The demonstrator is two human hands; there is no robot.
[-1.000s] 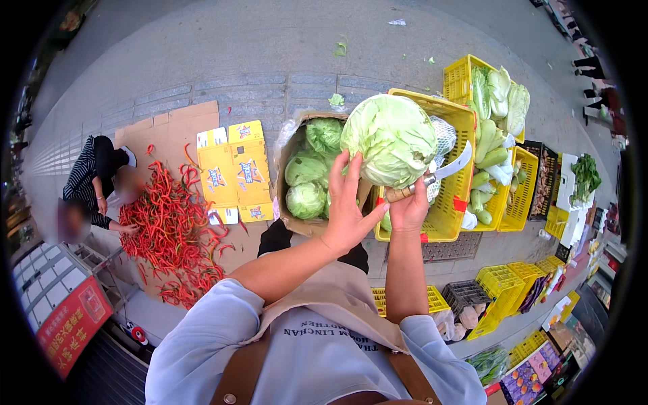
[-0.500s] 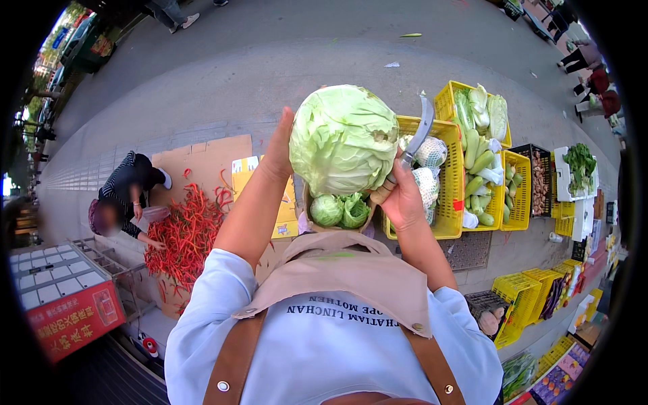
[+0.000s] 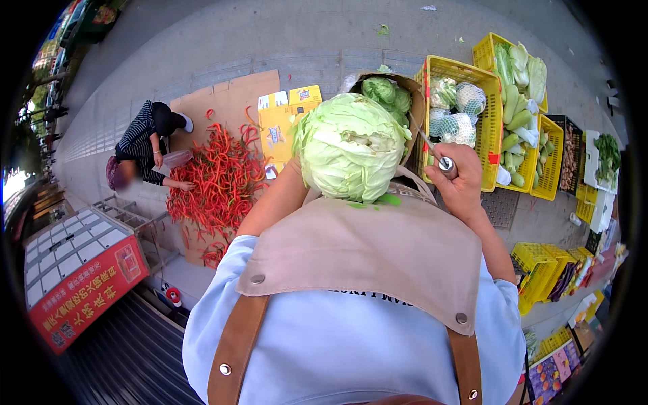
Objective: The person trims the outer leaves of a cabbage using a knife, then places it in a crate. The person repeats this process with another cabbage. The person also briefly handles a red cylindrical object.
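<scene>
The left hand [image 3: 297,177], mostly hidden, propped the cabbage [image 3: 349,146] chest-high above the apron [image 3: 364,250] while the right hand [image 3: 462,181] stayed wrapped tight round a knife [image 3: 432,150], which would trim best angled away from the supporting fingers.

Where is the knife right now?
In the head view, the knife is in the right hand, right of the cabbage and in front of the yellow crate of netted vegetables.

You are at an outdoor street market: yellow plastic crates of vegetables [image 3: 472,108] at upper right, loose red chillies on flattened cardboard [image 3: 219,175] left.
</scene>
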